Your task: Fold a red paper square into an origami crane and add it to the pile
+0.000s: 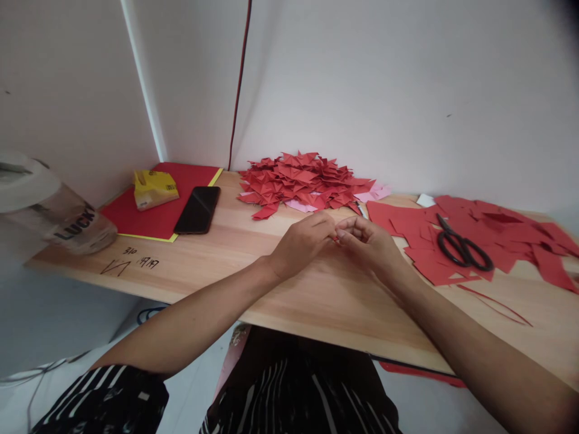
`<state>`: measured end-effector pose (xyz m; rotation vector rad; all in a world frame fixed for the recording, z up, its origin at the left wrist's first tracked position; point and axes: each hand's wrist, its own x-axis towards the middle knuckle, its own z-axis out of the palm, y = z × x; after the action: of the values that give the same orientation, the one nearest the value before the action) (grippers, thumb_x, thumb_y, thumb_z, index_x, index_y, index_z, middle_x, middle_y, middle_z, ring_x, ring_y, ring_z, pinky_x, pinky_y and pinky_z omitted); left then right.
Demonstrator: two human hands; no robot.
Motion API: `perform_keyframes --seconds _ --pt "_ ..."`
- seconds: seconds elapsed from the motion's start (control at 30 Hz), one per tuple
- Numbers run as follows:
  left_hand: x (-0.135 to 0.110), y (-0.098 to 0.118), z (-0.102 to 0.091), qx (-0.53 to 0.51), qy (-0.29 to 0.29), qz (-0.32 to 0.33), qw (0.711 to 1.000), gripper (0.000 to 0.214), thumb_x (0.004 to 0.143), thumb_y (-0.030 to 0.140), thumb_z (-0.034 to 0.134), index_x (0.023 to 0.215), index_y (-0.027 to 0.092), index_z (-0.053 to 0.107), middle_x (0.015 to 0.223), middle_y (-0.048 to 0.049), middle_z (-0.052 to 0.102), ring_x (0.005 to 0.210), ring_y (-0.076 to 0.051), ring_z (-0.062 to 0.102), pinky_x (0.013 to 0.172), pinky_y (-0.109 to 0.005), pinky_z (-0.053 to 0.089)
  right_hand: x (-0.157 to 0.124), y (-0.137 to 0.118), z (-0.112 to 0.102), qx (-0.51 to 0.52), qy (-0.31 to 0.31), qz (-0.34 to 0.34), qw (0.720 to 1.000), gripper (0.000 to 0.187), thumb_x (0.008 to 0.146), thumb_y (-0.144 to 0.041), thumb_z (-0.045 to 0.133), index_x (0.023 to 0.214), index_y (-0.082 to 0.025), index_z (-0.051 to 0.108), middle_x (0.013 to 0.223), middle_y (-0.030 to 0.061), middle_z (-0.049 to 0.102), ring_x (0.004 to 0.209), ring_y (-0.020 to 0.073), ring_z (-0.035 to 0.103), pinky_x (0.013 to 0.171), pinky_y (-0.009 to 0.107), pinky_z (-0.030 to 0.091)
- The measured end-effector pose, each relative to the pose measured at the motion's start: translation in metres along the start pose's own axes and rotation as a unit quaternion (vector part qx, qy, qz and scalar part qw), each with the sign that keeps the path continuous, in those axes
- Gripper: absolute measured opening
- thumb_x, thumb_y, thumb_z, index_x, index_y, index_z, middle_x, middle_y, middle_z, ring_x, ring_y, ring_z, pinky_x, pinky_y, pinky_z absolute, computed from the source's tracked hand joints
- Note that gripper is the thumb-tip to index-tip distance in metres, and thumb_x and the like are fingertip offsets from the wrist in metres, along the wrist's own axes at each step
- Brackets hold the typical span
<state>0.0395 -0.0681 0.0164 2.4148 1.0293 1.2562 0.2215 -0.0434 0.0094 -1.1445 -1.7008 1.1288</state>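
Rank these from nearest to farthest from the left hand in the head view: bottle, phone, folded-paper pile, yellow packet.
1. Folded-paper pile: just beyond the left hand.
2. Phone: left of the hand.
3. Yellow packet: farther left, on the red sheet.
4. Bottle: far left.

A clear bottle [78, 224] lettered LUCKY stood on the surface [221, 253] near a yellow packet [156, 190] and a black phone [198, 210]; a dark red cord [239, 87] ran down the wall [362, 90].

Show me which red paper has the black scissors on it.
The flat pieces on the right; the folded pile and the yellow-edged sheet at left don't.
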Motion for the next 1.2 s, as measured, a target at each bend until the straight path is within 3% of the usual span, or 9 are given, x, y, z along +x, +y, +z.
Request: perform_keyframes --seconds 0.17,0.33,0.47,0.63,0.83,1.2 --pt "0.002 -0.002 0.0 -0.062 0.024 -0.033 0.997 0.015 0.09 0.023 0.058 0.08 0.017 0.066 0.091 -0.0052 0.062 0.089 -0.015 0.058 0.08 -0.028 0.046 -0.002 -0.007 0.002 -0.017 0.031 0.006 0.999 0.026 0.078 -0.043 0.067 0.086 -0.019 0.06 0.073 0.0019 0.067 0.061 0.0139 0.06 0.058 0.027 0.043" --pt "0.004 -0.005 0.001 -0.133 0.044 -0.131 0.981 0.008 0.083 0.024 0.067 0.078 0.019 0.072 0.083 -0.0025 0.061 0.081 -0.014 0.055 0.072 -0.026 0.043 -0.003 -0.007 0.002 -0.049 0.055 -0.02 0.997 0.022 0.081 -0.041 0.066 0.086 -0.02 0.06 0.075 0.0027 0.068 0.066 0.0154 0.062 0.062 0.028 0.045" --pt "0.005 -0.009 0.005 -0.227 0.034 -0.205 0.952 0.01 0.081 0.024 0.066 0.078 0.016 0.072 0.078 -0.0026 0.066 0.073 -0.012 0.056 0.07 -0.026 0.043 -0.002 -0.002 0.002 -0.052 0.058 -0.028 0.997 0.021 0.082 -0.04 0.065 0.087 -0.02 0.059 0.076 0.0031 0.068 0.069 0.0161 0.063 0.064 0.029 0.046" --pt "0.004 -0.012 0.011 -0.31 0.073 -0.273 0.908 0.011 0.072 0.022 0.069 0.067 0.013 0.065 0.072 -0.0021 0.065 0.067 -0.01 0.056 0.065 -0.023 0.043 -0.001 0.001 0.003 -0.061 0.063 -0.043 0.995 0.022 0.082 -0.041 0.065 0.086 -0.02 0.059 0.078 0.0031 0.066 0.067 0.0153 0.059 0.061 0.029 0.044" --pt "0.003 -0.012 0.012 -0.324 0.077 -0.303 0.893 0.015 0.07 0.025 0.071 0.068 0.012 0.064 0.07 -0.0018 0.063 0.064 -0.009 0.055 0.062 -0.023 0.042 -0.002 -0.002 0.004 -0.043 0.054 -0.039 0.997 0.022 0.082 -0.041 0.065 0.085 -0.02 0.058 0.076 0.0021 0.065 0.066 0.0145 0.059 0.061 0.028 0.044" --pt "0.003 -0.009 0.011 -0.365 0.096 -0.289 0.88 0.014 0.074 0.024 0.068 0.071 0.012 0.062 0.07 -0.0013 0.062 0.065 -0.009 0.055 0.066 -0.023 0.044 -0.003 -0.002 0.005 -0.026 0.04 -0.043 0.998 0.02 0.083 -0.038 0.064 0.09 -0.022 0.056 0.075 0.001 0.065 0.068 0.0162 0.062 0.063 0.029 0.043"
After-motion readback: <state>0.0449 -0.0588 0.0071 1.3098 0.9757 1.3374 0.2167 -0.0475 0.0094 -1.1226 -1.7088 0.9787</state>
